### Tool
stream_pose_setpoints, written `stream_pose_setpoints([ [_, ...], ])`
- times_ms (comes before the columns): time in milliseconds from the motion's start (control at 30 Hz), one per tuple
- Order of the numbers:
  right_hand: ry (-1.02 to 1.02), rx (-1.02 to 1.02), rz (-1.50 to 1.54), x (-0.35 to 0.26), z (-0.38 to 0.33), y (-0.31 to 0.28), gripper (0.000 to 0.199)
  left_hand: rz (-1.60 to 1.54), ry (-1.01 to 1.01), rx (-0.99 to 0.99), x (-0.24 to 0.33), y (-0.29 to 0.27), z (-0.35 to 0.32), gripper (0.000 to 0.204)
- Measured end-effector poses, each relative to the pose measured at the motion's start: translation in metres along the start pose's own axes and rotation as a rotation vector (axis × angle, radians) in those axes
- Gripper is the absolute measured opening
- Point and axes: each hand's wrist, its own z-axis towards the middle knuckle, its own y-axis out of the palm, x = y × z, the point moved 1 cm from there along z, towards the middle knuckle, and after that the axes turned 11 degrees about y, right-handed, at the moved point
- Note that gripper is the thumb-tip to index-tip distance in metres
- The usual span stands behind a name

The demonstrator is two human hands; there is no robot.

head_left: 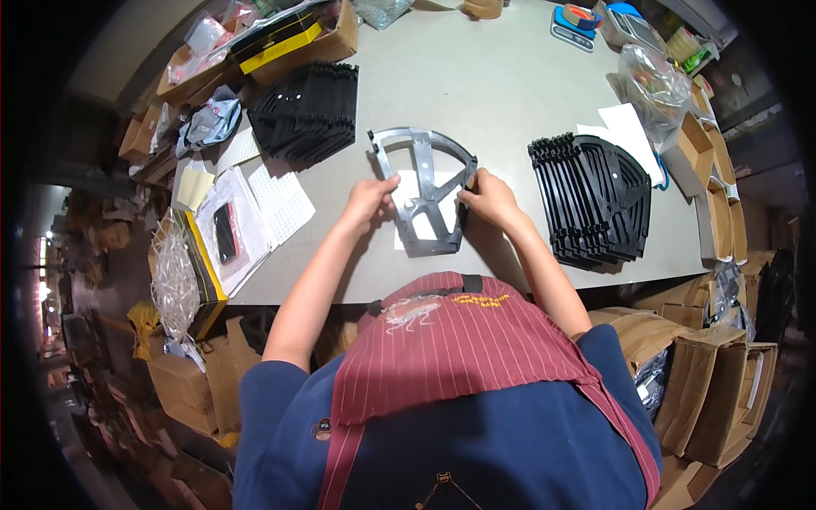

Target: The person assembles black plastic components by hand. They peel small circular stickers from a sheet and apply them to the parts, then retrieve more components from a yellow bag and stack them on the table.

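Between my hands is a fan-shaped black plastic frame [422, 157], its curved edge away from me and its narrow end toward me. Light glints grey off its struts. My left hand [371, 202] is closed on its left edge, with the thumb on top. On the opposite side, my right hand [493, 201] grips the right edge between thumb and fingers. A white sheet of paper [410, 184] shows through the frame's openings. Similar black frames form a stack [304, 115] at the far left and another leaning row [591, 200] to the right.
Papers [280, 202] and a dark phone [226, 232] lie at the left of the grey table [476, 68]. Cardboard boxes [340, 38] stand at the back left; shallow cardboard trays [693, 149] line the right edge. A small scale [573, 34] and clear plastic bag [653, 81] sit back right.
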Motion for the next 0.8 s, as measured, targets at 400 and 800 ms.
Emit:
stream_pose_setpoints([
  [400,-0.131,-1.041,1.868,-0.03,-0.049,-0.079,0.106,-0.213,0.038,-0.345,0.069,0.072,-0.095,0.039],
  [800,0.113,-0.885,1.599,-0.065,-0.127,-0.09,0.105,0.74,1.037,0.011,0.129,0.065,-0.144,0.007],
])
